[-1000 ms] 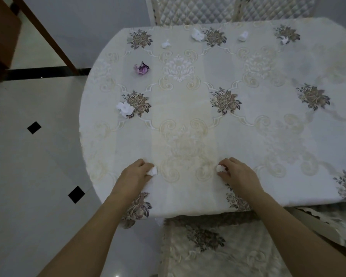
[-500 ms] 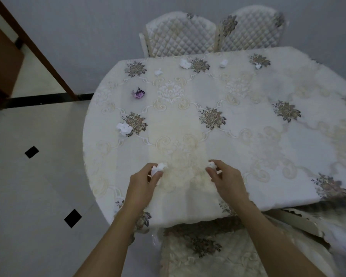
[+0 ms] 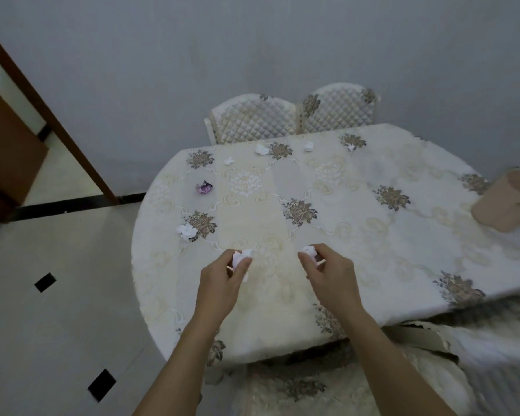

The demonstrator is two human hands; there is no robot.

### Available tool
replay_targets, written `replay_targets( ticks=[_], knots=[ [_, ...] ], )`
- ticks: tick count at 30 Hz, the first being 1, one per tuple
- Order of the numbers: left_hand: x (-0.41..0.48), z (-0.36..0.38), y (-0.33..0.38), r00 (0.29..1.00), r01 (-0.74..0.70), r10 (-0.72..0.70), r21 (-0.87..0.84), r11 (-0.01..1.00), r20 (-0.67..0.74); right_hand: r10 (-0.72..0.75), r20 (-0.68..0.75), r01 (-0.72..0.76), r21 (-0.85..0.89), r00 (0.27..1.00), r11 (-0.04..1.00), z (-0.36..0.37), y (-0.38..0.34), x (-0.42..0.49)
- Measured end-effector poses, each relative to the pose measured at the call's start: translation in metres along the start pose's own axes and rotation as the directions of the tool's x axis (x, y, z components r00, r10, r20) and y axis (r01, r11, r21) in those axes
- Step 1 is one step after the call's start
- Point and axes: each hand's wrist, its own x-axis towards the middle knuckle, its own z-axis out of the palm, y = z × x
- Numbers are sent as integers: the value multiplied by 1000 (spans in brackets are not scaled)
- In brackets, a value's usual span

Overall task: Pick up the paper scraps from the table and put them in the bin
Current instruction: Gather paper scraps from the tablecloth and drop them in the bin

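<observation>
Lifted off the table (image 3: 373, 187), left hand (image 3: 222, 283) pinches a white scrap (image 3: 242, 256), right hand (image 3: 330, 277) a second scrap (image 3: 309, 251); what looks like the pinkish bin (image 3: 505, 202) lies well to their right, nearer the right hand.

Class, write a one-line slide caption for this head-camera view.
Left hand pinches one white scrap, right hand a second scrap, over the floral table; more scraps lie beyond.

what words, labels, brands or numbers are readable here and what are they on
None readable.
Tablecloth: floral pattern only.
Left-hand scrap, pinched by the left hand, and right-hand scrap, in the right hand: no print seen.
Purple scrap: too small to tell.
Beige container: blurred, no label seen.
</observation>
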Motion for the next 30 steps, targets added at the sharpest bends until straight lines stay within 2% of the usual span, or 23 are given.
replay_targets(
  ticks=[6,12,17,22,25,30],
  knots=[
    [-9,11,26,991,-116,116,-7,993,60,34,-97,-37,-31,995,999,-25,-4,-21],
    [-18,48,51,940,-220,238,-99,971,246,141,-288,-181,-115,947,977,-70,10,-64],
    [-44,91,78,834,-343,381,-164,925,400,265,-465,-347,-99,845,933,-111,35,-123],
    [-82,136,114,717,-398,461,-236,886,523,373,-615,-497,-35,695,867,-149,56,-186],
    [-110,161,135,639,-429,501,-270,862,584,400,-681,-547,-1,613,837,-173,66,-222],
    [-149,208,156,523,-510,564,-295,808,639,415,-750,-593,36,516,804,-206,88,-270]
  ],
)
